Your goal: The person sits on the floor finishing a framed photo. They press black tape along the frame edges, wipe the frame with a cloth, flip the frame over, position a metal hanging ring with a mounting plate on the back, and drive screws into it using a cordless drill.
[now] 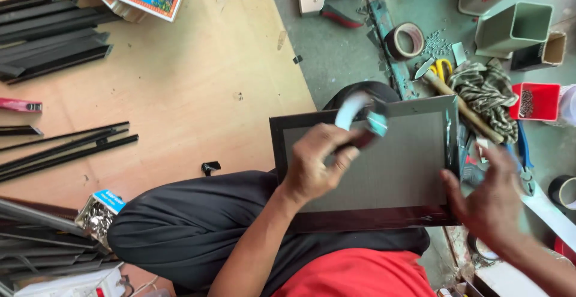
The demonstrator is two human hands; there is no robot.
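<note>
The frame (384, 159) is lying back-up on the person's lap. The left hand (315, 162) is gripping a tool (363, 123) over the frame's top edge. The right hand (489, 198) is resting spread and loose, touching the frame's right side near a hammer (462, 108).

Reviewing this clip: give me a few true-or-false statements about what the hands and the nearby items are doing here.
1. The left hand grips a tape dispenser over the dark picture frame. True.
2. The right hand holds the yellow-handled scissors. False: the scissors lie on the floor; the hand is at the frame's right edge.
3. The frame rests on the person's lap. True.
4. The red tray sits on the plywood sheet. False: it sits on the grey floor, right of the frame.
</note>
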